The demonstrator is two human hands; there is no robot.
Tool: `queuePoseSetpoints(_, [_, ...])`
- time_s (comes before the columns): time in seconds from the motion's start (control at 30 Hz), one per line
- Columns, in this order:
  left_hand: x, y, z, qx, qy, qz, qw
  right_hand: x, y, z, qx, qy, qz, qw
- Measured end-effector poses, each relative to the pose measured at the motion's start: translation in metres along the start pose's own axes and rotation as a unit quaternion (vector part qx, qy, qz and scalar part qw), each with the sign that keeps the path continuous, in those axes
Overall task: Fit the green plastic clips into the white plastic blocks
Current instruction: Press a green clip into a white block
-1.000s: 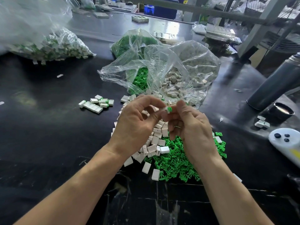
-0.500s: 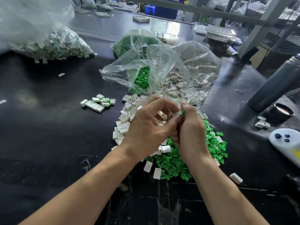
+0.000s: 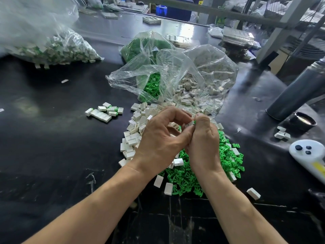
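My left hand (image 3: 159,140) and my right hand (image 3: 204,143) meet above the piles at the table's middle. Between their fingertips sits one white block (image 3: 190,123) with a green clip (image 3: 194,122) showing at its end; both hands pinch it. Beneath the hands lie a heap of loose white blocks (image 3: 136,131) and a heap of green clips (image 3: 226,161). A small group of blocks with green clips in them (image 3: 103,112) lies to the left.
Open clear bags of green clips (image 3: 153,85) and white blocks (image 3: 207,76) stand behind the piles. A big bag of fitted blocks (image 3: 44,48) sits far left. A grey cylinder (image 3: 297,92), a dark cup (image 3: 303,121) and a white controller (image 3: 311,154) are at the right.
Both hands have drawn closer together and lower over the piles. The green clip, plainly visible a second ago, now sits mostly inside the white block between the fingertips.
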State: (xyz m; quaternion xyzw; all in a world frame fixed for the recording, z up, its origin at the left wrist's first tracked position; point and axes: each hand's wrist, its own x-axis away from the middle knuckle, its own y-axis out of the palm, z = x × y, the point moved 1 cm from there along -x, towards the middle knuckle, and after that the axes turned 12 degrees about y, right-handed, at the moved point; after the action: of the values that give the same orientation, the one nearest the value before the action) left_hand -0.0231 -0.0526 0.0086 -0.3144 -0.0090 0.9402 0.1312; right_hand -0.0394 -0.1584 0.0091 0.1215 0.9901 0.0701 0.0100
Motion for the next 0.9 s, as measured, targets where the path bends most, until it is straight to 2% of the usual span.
queuePoseSetpoints(0.4, [0.0008,-0.0006,0.0024,0.024,-0.034,0.010,0.999,-0.0041,0.0004,0.0028,0.000,0.001,0.010,1.000])
queuePoseSetpoints(0.9, [0.0011,0.0002,0.0018,0.017,-0.028,0.008,0.999,-0.0023,0.0011,0.0015,0.013,-0.011,-0.003,1.000])
